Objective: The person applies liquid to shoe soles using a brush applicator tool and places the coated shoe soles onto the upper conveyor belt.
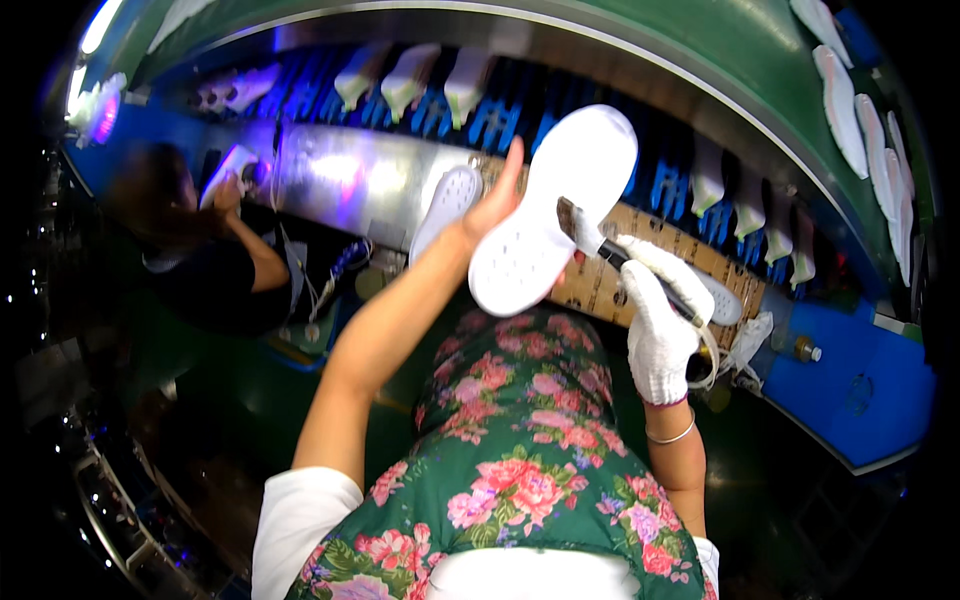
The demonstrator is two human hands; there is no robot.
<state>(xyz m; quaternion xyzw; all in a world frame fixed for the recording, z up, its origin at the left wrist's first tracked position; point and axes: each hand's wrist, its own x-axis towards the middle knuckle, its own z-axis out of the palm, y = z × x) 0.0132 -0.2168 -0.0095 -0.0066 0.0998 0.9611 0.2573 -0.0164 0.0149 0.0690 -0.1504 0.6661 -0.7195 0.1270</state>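
A white shoe sole [585,155] with small holes in its heel end is held up tilted in front of me. My bare left hand [493,207] is closed around its left edge and underside, the thumb pointing up and fingertips showing at the right edge. In a white knitted glove, my right hand [662,328] grips a flat brush [588,230] with a dark handle. The bristles lie against the middle of the sole. A pale tube [712,365] loops down beside the glove.
Another sole [446,205] lies on the bench left of my forearm; a further one [722,298] rests on brown cardboard [640,232]. Blue clips with hanging soles [405,85] line the rack ahead. More soles [840,110] sit on the green upper surface. A co-worker [215,240] works at left.
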